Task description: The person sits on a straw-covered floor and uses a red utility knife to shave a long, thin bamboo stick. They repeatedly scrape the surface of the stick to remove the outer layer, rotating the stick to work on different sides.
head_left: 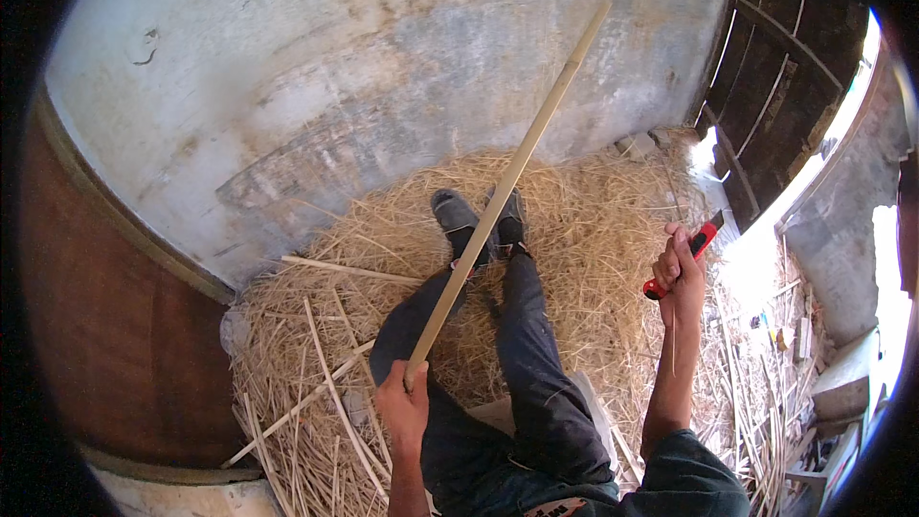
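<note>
My left hand [403, 409] is closed around the lower end of a long, flat bamboo strip [522, 155]. The strip slants up and away to the right, over my legs and shoes, with its far tip in front of the wall. Off to the right, my right hand [680, 266] is raised and wrapped around a red and black utility knife [705, 237]. Its dark blade points up and to the right, apart from the strip. A thin sliver [673, 345] hangs down below the right hand along the wrist.
Shavings [593, 220] cover the floor around my feet. Several loose bamboo strips [330, 373] lie at the left. A stained plaster wall [383, 67] rises ahead, with a brown panel [124, 325] at the left. Dark wooden boards [775, 67] stand at the right.
</note>
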A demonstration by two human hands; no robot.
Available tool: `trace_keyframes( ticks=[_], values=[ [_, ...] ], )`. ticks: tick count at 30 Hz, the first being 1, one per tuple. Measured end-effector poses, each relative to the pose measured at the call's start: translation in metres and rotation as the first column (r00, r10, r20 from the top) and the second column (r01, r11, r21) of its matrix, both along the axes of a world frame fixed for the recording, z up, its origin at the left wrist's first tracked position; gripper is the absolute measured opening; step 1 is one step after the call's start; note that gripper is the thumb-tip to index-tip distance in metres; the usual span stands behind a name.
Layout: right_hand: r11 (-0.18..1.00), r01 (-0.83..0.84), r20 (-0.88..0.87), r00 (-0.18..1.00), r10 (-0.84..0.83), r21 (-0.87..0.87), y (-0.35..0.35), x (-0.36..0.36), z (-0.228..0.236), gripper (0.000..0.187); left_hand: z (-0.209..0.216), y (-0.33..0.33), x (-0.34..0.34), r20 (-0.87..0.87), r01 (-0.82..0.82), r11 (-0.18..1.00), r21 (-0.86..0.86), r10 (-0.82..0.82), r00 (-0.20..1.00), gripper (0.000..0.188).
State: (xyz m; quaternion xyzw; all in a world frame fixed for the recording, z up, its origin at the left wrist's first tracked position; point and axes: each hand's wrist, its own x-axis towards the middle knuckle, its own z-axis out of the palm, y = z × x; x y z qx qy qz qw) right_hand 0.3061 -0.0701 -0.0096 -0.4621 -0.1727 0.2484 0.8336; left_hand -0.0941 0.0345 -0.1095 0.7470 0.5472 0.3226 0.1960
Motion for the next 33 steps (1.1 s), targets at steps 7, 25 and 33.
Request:
trace_keyframes(
  ticks=[7,25,33],
  values=[
    [0.983,0.182,0.076,0.981,-0.18,-0.016,-0.02,0.03,-0.001,0.027,0.001,0.005,-0.022,-0.129,-0.044,0.999,-0.012,0.042,0.991,0.033],
    [0.745,0.64,-0.011,0.76,-0.65,0.188,-0.123,0.169,-0.018,0.021,-0.064,0.016,-0.216,-0.28,-0.212,0.977,0.02,0.209,0.937,0.049],
    [0.173,0.611,0.619,0.663,0.422,-0.773,-0.08,0.122,-0.073,0.039,-0.089,0.008,-0.171,0.292,-0.092,0.94,-0.33,0.195,0.936,0.054]
  ],
)
